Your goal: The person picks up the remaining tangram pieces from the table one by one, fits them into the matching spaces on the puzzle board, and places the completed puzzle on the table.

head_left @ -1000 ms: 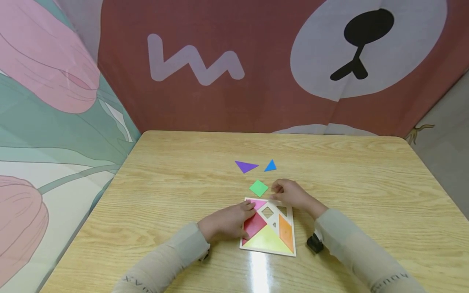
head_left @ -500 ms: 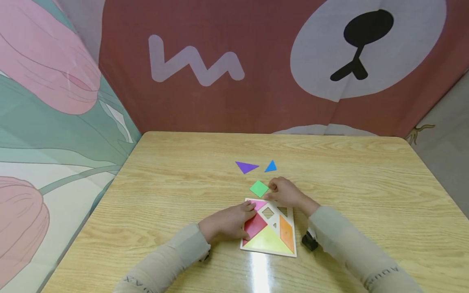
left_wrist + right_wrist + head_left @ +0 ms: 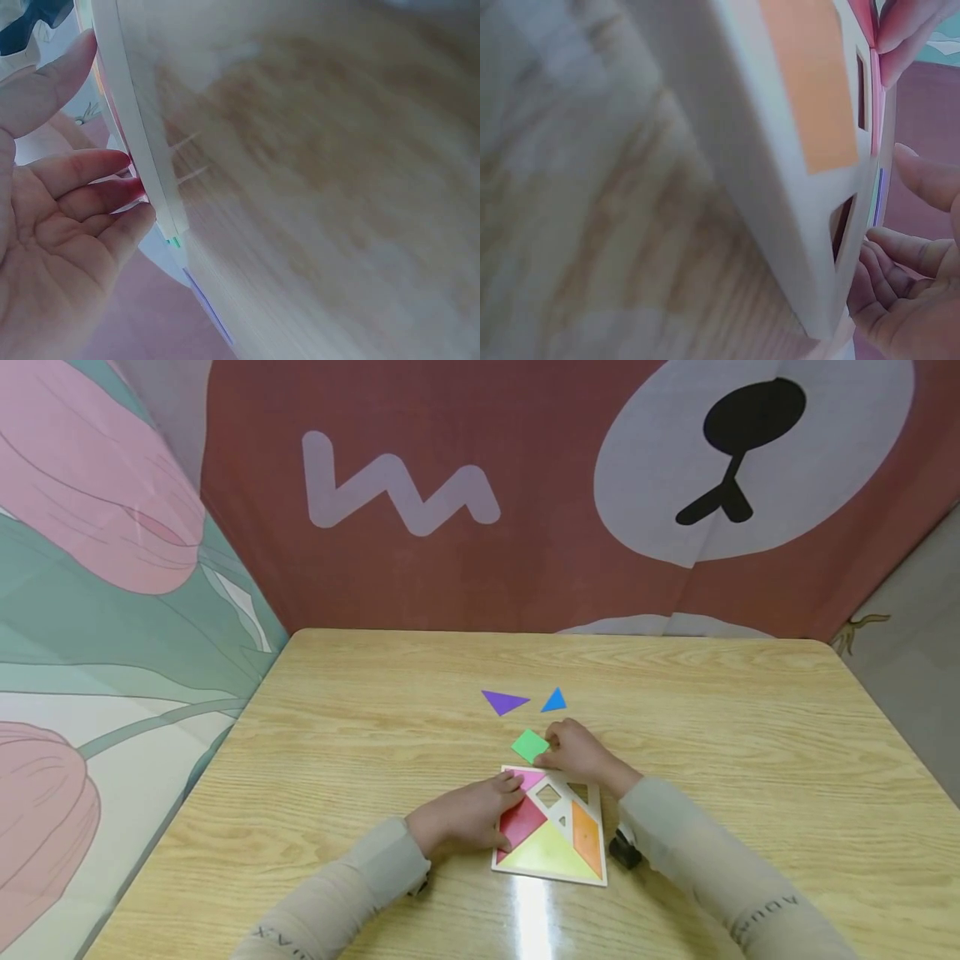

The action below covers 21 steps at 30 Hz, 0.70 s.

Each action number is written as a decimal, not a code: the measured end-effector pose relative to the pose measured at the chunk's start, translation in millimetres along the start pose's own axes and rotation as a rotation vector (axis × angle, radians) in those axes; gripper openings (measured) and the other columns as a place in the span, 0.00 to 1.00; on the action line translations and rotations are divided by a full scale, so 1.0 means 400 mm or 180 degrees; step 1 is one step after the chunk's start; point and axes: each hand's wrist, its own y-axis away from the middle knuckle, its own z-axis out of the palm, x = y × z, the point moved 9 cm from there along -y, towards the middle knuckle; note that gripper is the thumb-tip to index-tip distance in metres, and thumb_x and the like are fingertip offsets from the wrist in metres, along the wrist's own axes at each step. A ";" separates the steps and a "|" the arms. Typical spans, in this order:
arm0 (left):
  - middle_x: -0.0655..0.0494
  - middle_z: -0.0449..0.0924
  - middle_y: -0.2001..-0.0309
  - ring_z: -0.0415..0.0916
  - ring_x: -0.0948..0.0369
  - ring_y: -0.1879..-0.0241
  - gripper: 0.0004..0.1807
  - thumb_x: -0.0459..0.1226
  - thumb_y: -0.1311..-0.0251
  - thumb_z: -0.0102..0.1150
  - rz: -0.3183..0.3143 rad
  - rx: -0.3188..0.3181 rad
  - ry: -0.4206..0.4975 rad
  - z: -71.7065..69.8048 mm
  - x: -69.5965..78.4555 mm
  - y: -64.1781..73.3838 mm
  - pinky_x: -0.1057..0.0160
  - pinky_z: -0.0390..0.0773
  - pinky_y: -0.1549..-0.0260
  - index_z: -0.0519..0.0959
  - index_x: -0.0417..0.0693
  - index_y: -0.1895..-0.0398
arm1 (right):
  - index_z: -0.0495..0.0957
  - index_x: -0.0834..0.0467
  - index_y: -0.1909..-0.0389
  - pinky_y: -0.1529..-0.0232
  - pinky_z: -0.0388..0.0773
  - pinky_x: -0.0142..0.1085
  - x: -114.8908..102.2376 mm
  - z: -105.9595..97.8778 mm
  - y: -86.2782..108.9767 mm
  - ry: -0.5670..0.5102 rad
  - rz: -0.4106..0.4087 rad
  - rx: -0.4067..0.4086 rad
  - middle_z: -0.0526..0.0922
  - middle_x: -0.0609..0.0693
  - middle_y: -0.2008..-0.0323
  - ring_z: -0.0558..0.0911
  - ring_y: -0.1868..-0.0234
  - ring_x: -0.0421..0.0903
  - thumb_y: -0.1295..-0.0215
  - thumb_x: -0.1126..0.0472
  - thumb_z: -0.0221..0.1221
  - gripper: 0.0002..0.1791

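Note:
A white tangram board (image 3: pixel 564 797) lies on the table, with pink (image 3: pixel 527 777), red (image 3: pixel 522 821), yellow (image 3: pixel 551 853) and orange (image 3: pixel 586 836) pieces seated in it and open cut-outs at its far right. My left hand (image 3: pixel 468 814) rests on the board's left side, fingertips on the pink and red pieces, thumb near the lower left. Just past the board's far edge lies a green square (image 3: pixel 529 746). At that square's right corner are the fingertips of my right hand (image 3: pixel 588 756); in the right wrist view the thumb (image 3: pixel 926 180) stands apart from the loosely bent fingers.
A purple triangle (image 3: pixel 504 702) and a blue triangle (image 3: pixel 554 701) lie on the wooden table (image 3: pixel 360 693) beyond the green square. Behind the table's far edge hangs a printed cloth (image 3: pixel 450 585). A dark wrist device (image 3: pixel 624 850) is under the right sleeve.
My right hand has moved left, from beside the green square up to its right corner. The left hand, board and loose pieces have stayed in place.

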 end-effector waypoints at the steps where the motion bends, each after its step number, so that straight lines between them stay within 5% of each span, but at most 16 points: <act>1: 0.49 0.52 0.37 0.43 0.56 0.37 0.39 0.45 0.54 0.60 0.0001 -0.0001 -0.0002 0.000 0.000 0.000 0.66 0.48 0.41 0.59 0.40 0.39 | 0.73 0.69 0.66 0.65 0.70 0.39 0.000 0.002 -0.002 0.0026 0.0010 0.0000 0.71 0.55 0.69 0.70 0.68 0.47 0.53 0.57 0.63 0.20; 10: 0.48 0.52 0.37 0.44 0.56 0.37 0.39 0.44 0.54 0.60 0.0020 0.0006 0.0018 -0.002 0.002 0.002 0.66 0.49 0.42 0.59 0.39 0.39 | 0.71 0.66 0.73 0.72 0.67 0.35 -0.007 0.013 -0.018 0.0390 0.0071 0.0060 0.69 0.52 0.75 0.68 0.72 0.46 0.56 0.54 0.64 0.20; 21: 0.47 0.52 0.37 0.45 0.55 0.37 0.39 0.45 0.55 0.61 0.0055 0.0038 -0.0017 -0.004 0.006 0.004 0.65 0.50 0.42 0.59 0.39 0.39 | 0.68 0.63 0.76 0.74 0.65 0.35 -0.006 0.013 -0.016 0.0428 0.0187 0.0137 0.66 0.52 0.76 0.66 0.74 0.46 0.57 0.54 0.65 0.19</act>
